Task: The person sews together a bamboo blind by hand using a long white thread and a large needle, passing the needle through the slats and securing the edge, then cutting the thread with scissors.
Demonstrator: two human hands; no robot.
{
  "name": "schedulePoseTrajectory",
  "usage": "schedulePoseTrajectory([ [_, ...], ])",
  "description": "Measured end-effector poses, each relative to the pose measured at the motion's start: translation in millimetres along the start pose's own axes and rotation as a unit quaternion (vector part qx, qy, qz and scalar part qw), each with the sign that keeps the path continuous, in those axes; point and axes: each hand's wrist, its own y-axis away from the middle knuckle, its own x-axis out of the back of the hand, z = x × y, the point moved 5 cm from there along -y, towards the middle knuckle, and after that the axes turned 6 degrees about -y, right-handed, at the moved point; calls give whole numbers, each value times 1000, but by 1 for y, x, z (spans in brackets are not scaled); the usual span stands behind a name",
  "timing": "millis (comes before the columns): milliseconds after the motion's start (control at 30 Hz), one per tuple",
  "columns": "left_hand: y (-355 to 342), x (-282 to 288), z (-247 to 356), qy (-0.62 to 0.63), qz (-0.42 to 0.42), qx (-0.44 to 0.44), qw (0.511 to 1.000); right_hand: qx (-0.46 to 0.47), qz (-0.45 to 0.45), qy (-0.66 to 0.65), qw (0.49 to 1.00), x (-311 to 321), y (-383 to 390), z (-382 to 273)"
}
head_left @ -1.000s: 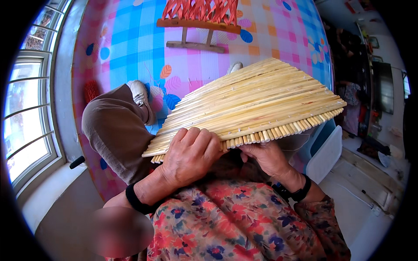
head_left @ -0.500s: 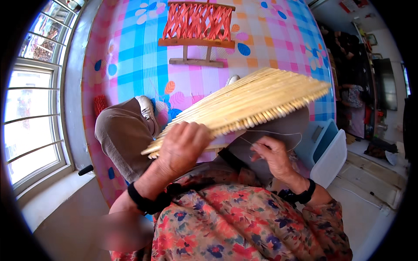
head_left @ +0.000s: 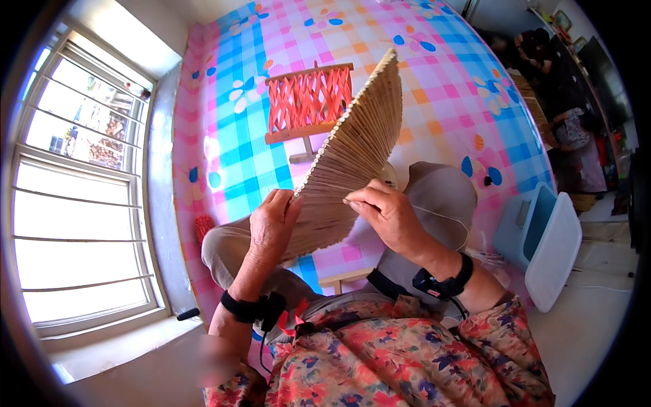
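A stiff panel of pale stalks [head_left: 363,136], set side by side, stands tilted on edge over my lap, its far tip pointing up and away. My left hand [head_left: 272,220] is closed around its near left edge, thumb by the row of stalk ends. Against the panel's broad face, my right hand [head_left: 386,214] pinches a thin pale thread [head_left: 442,216]. The thread runs across the stalks and also loops out to the right over my knee. Whether a needle sits in the right fingertips cannot be made out.
Beyond the panel stands a wooden folding stool [head_left: 308,102] with red woven straps, on a checked floral sheet [head_left: 441,88]. A blue bin [head_left: 519,220] with a white lid [head_left: 553,254] is at right. A barred window [head_left: 81,230] is left. People [head_left: 537,51] are at far right.
The panel has swung from a low, flat slant to stand steeply on edge, its tip now farther away. My right hand has come up from below to its face.
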Motion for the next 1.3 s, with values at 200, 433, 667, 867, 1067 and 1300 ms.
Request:
schedulePoseTrajectory([
  [200, -9, 3, -13, 5, -20, 53, 998, 34, 16, -27, 999, -33, -23, 26],
  [433, -12, 5, -12, 12, -26, 71, 997, 47, -9, -22, 999, -47, -37, 37],
  [667, -11, 7, -21, 26, -20, 92, 995, 48, -52, -36, 997, -56, -43, 48],
  [867, -9, 6, -24, 41, -8, 100, 994, 67, -84, -36, 994, -57, -46, 51],
  [1067, -8, 5, -28, 53, -5, 106, 993, 74, -96, -59, 991, -59, -46, 55],
  [1300, -8, 5, -29, 49, -9, 103, 993, 67, -104, -63, 990, -60, -47, 59],
])
